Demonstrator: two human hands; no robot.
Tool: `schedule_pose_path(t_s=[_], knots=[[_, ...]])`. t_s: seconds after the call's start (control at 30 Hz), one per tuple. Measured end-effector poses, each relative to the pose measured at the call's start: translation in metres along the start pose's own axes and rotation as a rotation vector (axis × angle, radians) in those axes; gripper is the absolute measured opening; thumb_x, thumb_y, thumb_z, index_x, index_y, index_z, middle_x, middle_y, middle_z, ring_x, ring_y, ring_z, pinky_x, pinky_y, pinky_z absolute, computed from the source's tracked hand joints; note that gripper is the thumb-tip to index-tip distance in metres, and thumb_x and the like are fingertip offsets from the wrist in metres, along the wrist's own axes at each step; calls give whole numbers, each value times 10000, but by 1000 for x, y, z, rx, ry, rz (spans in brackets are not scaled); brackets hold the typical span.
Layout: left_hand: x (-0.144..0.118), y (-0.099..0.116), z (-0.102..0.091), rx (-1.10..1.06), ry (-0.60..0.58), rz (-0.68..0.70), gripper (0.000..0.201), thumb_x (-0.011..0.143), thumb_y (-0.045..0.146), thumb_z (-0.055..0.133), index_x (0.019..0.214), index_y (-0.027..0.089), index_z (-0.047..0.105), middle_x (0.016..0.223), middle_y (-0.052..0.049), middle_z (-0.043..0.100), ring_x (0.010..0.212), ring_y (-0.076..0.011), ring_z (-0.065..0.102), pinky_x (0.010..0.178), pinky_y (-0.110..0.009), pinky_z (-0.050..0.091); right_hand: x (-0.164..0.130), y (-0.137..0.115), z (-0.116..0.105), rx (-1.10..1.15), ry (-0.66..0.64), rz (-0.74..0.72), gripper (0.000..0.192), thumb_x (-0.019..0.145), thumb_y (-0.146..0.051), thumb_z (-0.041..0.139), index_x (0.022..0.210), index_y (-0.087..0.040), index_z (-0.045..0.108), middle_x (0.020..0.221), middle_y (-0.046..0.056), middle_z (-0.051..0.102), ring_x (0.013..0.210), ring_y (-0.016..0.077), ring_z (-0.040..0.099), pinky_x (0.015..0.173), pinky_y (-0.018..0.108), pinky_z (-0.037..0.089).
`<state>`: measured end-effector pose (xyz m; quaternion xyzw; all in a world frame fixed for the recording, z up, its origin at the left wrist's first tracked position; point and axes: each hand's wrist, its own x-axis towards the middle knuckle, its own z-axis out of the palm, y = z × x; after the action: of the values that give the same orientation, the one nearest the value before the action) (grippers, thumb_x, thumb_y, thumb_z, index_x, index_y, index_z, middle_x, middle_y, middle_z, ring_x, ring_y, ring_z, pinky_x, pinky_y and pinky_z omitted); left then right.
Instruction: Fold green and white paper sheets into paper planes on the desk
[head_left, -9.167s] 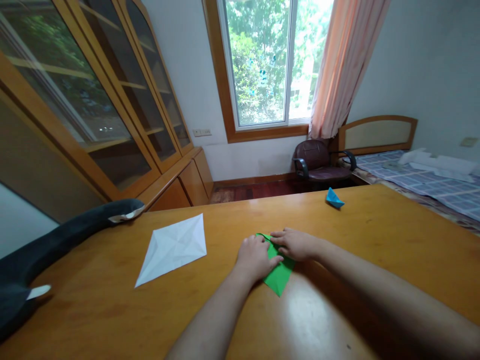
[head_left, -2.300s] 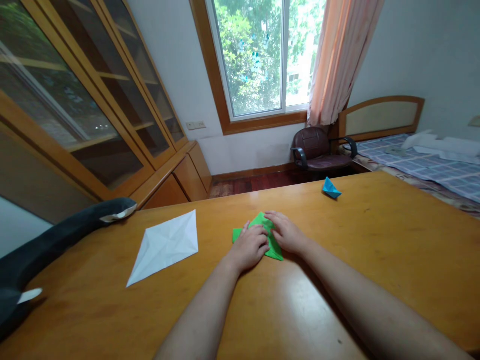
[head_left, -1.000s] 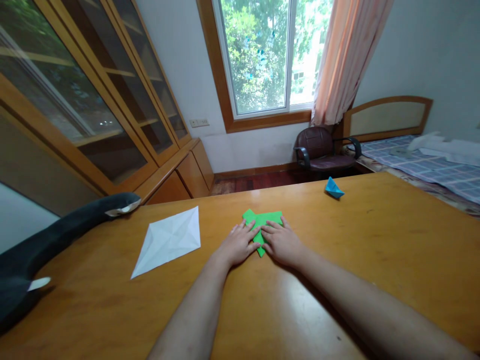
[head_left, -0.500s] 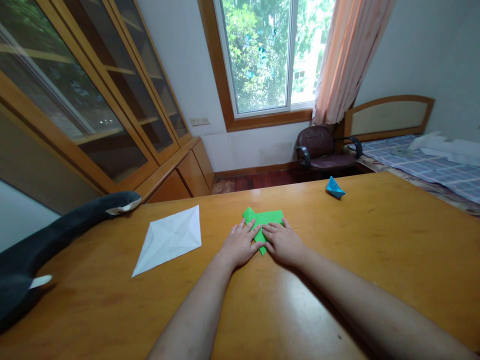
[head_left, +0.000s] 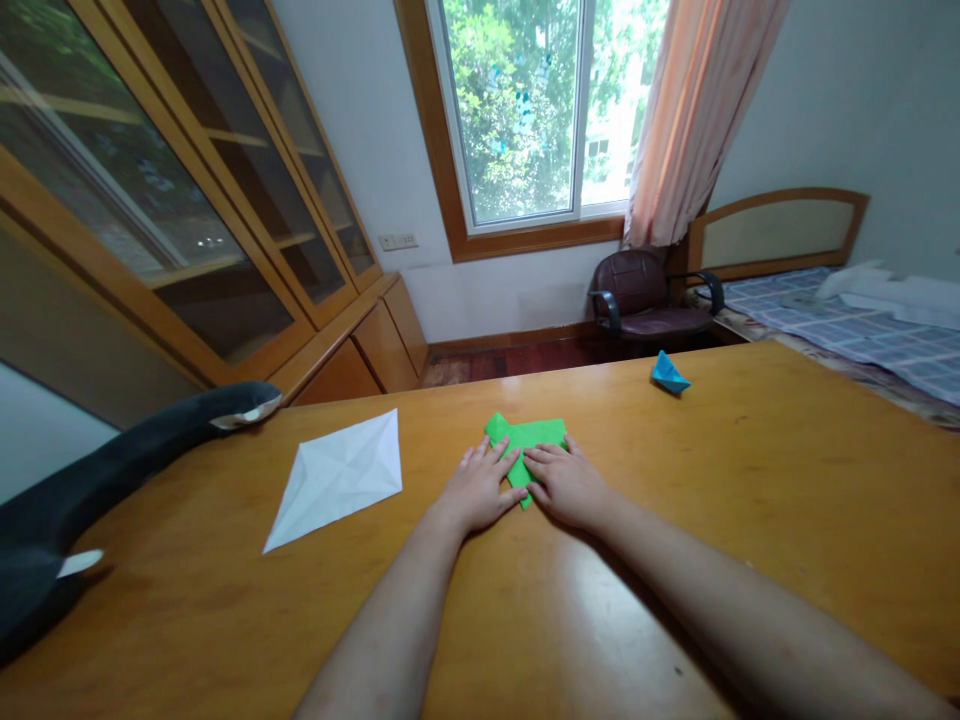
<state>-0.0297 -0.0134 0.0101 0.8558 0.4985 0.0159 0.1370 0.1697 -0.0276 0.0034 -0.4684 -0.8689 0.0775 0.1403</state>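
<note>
While the left hand [head_left: 476, 490] and right hand [head_left: 568, 485] press flat, fingers spread, seemingly gripping nothing, green folded paper [head_left: 527, 438] beneath

The folded paper [head_left: 529, 438] under the hands is bright green, the creased sheet [head_left: 339, 478] to its left white, and the small paper boat [head_left: 667, 373] blue, all on an orange-brown wooden table [head_left: 787, 480]. The plush toy [head_left: 112, 470] is dark grey with white patches, the curtain [head_left: 694, 110] peach, and the bedspread [head_left: 877, 340] seems a blue-and-white check.

Folded paper [head_left: 527, 437] on table [head_left: 750, 480], between sheet [head_left: 337, 477] and boat [head_left: 667, 373].
</note>
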Motion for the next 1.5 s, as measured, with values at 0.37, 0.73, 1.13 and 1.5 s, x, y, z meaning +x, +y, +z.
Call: schedule_pose_path(t_s=[0.37,0.73,1.13,1.5], knots=[[0,1,-1,4,-12,-7,738,859,617,486,1493,286,301,1591,-68,201,1461,-346,127,1156,-552,144,0,1,1,3,10,-7,445,914,-358,465,1320,-212,573,1356,112,573,1249,297,494,1107,566,209],[2,4,0,-2,1,-21,811,804,665,525,1490,292,306,1592,-61,203,1458,-361,129,1154,-556,152,1,0,0,10,-17,9,464,909,-346,469,1343,-199,549,1380,107,553,1268,289,474,1117,551,195],[2,2,0,15,-67,-23,1172,569,800,639,1523,280,201,1609,-64,112,1466,-374,34,1170,-558,84,0,-2,-5,4,-40,19,468,915,-348,451,1346,-194,546,1386,97,549,1285,289,460,1118,560,189],[4,0,-4,-4,-105,-52,608,955,557,223,1510,310,246,1606,-2,121,1475,-297,63,1179,-512,95,-1,-2,-4,3,-34,25,443,919,-362,455,1319,-212,570,1374,110,557,1281,285,468,1121,545,179]])
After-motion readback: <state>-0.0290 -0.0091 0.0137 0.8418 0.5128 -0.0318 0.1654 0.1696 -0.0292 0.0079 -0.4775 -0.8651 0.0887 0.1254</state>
